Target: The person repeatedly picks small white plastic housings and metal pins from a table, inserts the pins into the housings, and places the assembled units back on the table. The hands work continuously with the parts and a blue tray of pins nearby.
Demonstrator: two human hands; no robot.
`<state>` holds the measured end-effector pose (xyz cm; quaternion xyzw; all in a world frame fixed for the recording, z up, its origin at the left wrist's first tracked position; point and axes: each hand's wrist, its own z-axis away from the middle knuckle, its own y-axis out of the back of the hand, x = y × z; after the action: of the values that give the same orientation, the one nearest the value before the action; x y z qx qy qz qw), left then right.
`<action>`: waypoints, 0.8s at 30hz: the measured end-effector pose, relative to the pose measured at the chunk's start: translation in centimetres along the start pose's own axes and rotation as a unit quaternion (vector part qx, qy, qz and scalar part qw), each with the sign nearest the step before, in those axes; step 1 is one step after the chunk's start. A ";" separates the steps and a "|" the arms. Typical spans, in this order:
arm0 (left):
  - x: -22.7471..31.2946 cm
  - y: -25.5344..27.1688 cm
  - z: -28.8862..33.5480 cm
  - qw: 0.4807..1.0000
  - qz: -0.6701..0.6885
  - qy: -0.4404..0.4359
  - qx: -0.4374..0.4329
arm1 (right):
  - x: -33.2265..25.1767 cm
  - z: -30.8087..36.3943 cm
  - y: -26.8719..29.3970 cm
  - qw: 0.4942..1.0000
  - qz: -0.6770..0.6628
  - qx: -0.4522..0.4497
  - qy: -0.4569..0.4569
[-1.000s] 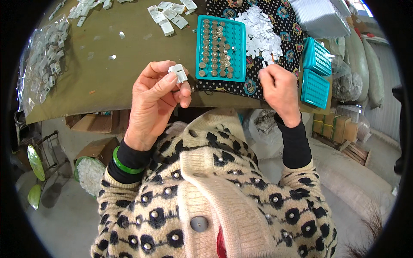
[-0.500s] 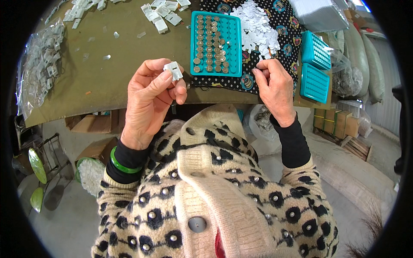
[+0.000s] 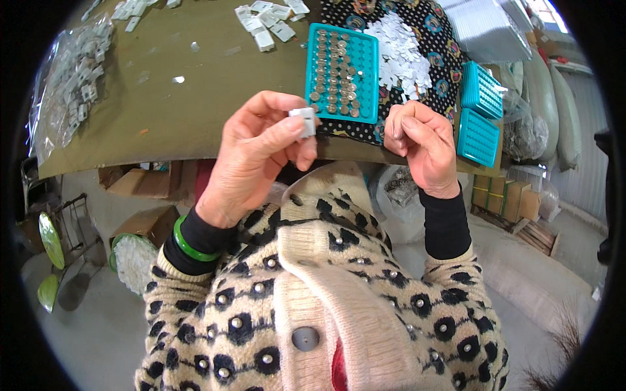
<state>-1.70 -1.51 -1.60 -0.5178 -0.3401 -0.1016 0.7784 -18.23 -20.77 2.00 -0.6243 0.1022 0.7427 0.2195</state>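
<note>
Over the olive tabletop's near edge, the left hand pinches a white plastic piece, long axis unclear; the right hand, to its right, is curled closed, any contents hidden; the teal tray lies farther, rightward.

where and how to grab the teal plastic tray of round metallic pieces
Probably grip the teal rectangular plastic tray by its long rims, coming from left and right together: it lies flat, with round metallic pieces in rows, so keep it level. On the right, grip low: the pile of flat white pieces crowds that rim higher up.
</note>
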 end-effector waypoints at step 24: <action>0.5 -1.6 0.1 0.999 0.006 0.008 0.052 | 1.4 -1.8 -8.6 0.952 0.230 0.085 0.185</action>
<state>-2.18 -2.00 -0.03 -0.4777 -0.3355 -0.0827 0.8077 -12.92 -13.68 1.33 -0.6893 0.3448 0.6331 0.0718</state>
